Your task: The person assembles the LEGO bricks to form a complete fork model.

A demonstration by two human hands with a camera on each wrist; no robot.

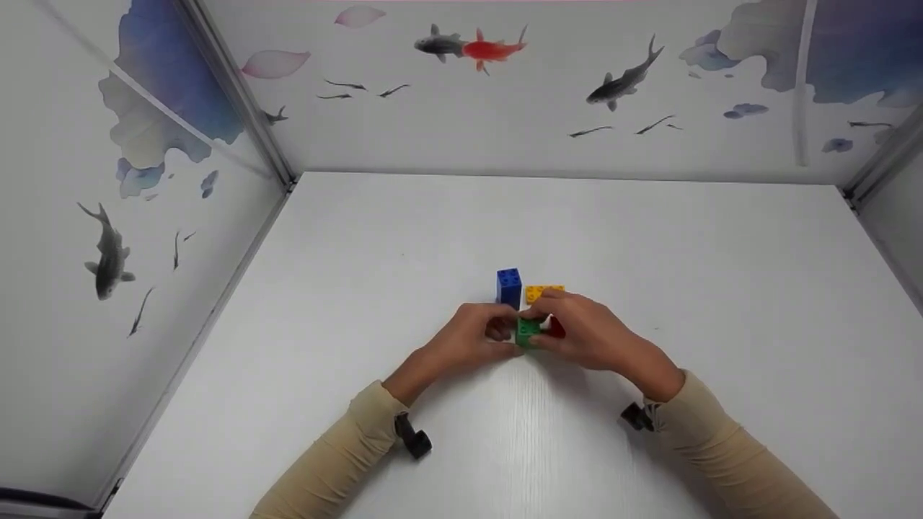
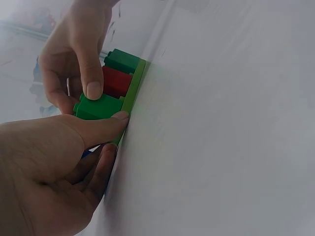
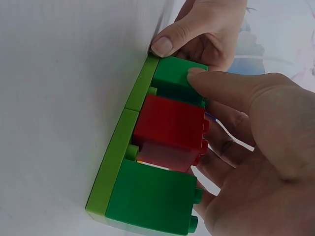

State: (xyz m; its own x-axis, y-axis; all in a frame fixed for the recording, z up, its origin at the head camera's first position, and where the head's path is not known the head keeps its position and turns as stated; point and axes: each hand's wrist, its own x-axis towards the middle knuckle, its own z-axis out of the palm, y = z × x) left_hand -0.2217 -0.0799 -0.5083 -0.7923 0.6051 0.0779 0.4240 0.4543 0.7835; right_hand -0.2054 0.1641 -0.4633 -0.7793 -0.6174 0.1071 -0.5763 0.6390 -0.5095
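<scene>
A row of toy building bricks stands on two thin light green base pieces (image 3: 110,167) set end to end. On them sit a green brick (image 3: 174,73) at one end, a red brick (image 3: 170,120) in the middle and another green brick (image 3: 152,196) at the other end. My left hand (image 1: 472,333) grips the end of the base by the first green brick, its thumb low on the near side. With thumb and fingers, my right hand (image 1: 591,331) pinches that same green brick from above. In the head view the right hand hides most of the row.
Just behind the hands a tall blue brick (image 1: 509,288) stands upright. To its right lies a yellow brick (image 1: 535,293), partly covered by the right hand. The white table (image 1: 433,231) meets printed panels at the back and left.
</scene>
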